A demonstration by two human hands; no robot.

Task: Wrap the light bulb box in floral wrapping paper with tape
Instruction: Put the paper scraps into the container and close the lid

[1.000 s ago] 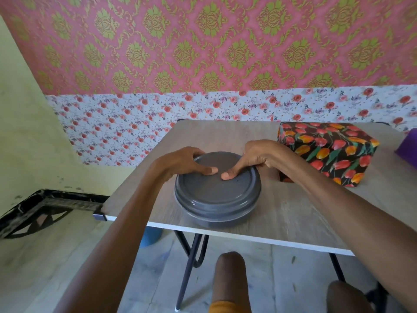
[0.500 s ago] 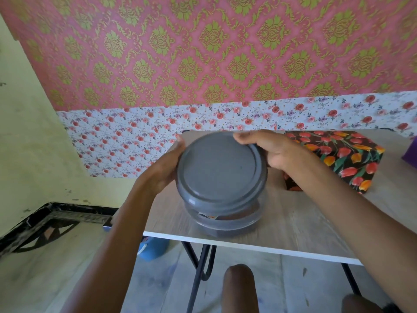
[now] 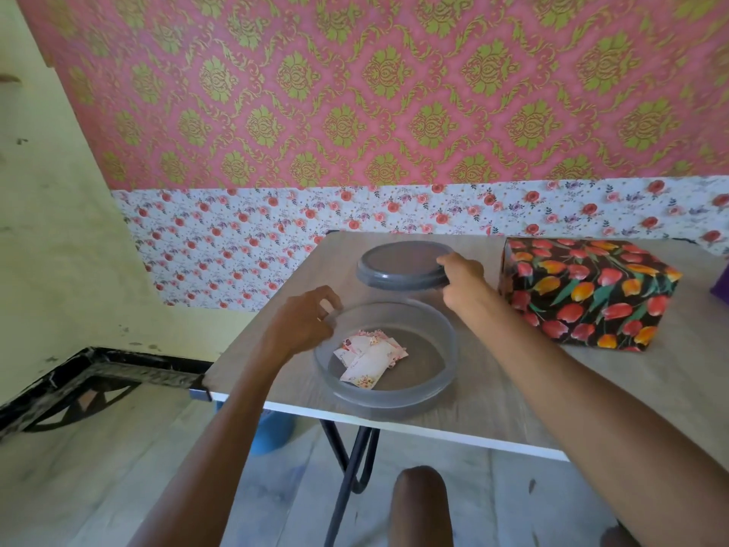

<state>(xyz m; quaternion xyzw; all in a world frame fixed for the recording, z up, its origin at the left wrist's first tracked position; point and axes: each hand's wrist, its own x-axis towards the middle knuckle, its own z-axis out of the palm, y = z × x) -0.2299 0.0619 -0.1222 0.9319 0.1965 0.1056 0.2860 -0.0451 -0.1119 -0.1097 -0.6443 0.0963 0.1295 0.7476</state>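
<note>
The right hand (image 3: 459, 279) pinched the rim of a round grey lid (image 3: 402, 266), best set flat, clear of the container. Just nearer, the left hand (image 3: 303, 321), fingers loosely curled, steadied the rim of the translucent round container (image 3: 442, 341), which held small floral paper cards (image 3: 369, 357). Right of the lid sat the box (image 3: 587, 294), already in glossy tulip-print paper.

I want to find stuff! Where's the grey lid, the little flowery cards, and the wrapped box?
grey lid (image 3: 402, 262): head view, on its flat top.
little flowery cards (image 3: 369, 359): head view, on the biggest card.
wrapped box (image 3: 591, 294): head view, on its front side.
</note>
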